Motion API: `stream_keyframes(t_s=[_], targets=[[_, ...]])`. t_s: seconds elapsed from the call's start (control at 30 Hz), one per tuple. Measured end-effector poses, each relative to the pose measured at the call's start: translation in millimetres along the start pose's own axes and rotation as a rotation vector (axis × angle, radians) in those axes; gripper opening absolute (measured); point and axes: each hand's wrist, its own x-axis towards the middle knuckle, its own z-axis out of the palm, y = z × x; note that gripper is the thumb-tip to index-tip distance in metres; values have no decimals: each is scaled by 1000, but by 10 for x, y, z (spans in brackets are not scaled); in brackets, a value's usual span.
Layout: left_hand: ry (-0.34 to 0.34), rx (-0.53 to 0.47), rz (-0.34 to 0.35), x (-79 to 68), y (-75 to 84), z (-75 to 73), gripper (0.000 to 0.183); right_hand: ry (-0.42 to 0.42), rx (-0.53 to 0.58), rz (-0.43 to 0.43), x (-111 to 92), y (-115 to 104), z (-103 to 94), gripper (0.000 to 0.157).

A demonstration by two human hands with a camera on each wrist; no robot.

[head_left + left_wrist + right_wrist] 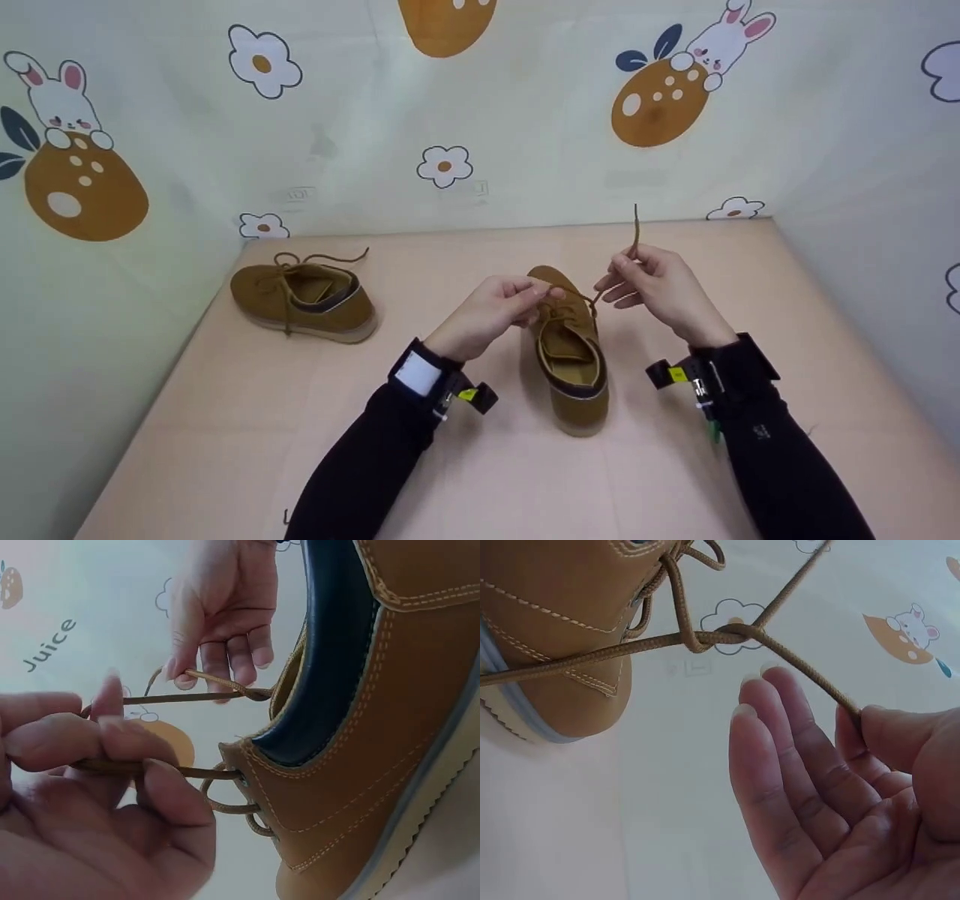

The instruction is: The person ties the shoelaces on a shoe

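Note:
A brown shoe (581,414) stands on the table with its heel toward me and its toe away. Over its laced front, my left hand (499,309) pinches a stretch of brown shoelace (196,697) between thumb and fingers. To the right of the shoe, my right hand (664,292) grips another stretch of the lace (804,673) between thumb and index finger, its other fingers extended. The lace's free end sticks up above the right hand. Between the hands the lace strands cross and twist together, as the right wrist view shows. Part of the shoe's front lies behind the left fingers.
A second brown shoe (341,324) sits at the left of the table (247,435), toe pointing left, its lace looped loosely over it. Behind the table rises a pale backdrop (360,127) printed with rabbits, oranges and flowers. Both wrists carry strapped-on cameras.

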Motion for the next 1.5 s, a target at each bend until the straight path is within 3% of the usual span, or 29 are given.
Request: stream_keyframes(t_s=[0.17,0.27,0.5,0.7,1.0,1.13,1.23,1.3,1.4,1.5], targets=[[11,-85,165,-12,9,-17,31,18,30,-22,4,-16,22,33],[39,-134,222,-14,28,-40,31,63,61,-45,-7,-35,3,34],[250,-193,156,-42,154,-221,16,225,128,-70,-42,-76,-105,29],[390,-235,193,-115,264,-425,15,316,230,-91,-80,-97,-207,33],[427,-100,141,-171,316,-518,17,436,259,-197,-217,-274,-377,36],[460,-73,130,-167,327,-511,19,448,266,-226,-235,-295,-402,38],[466,-26,77,-146,294,-511,24,366,212,-148,-190,-243,-356,40],[411,57,1,-130,246,-512,28,235,114,-42,-143,-170,-291,41],[229,237,-121,-112,175,-495,33,-29,-78,117,-74,-36,-158,41],[46,396,-178,-104,133,-461,35,-211,-217,176,-40,63,-31,38]])
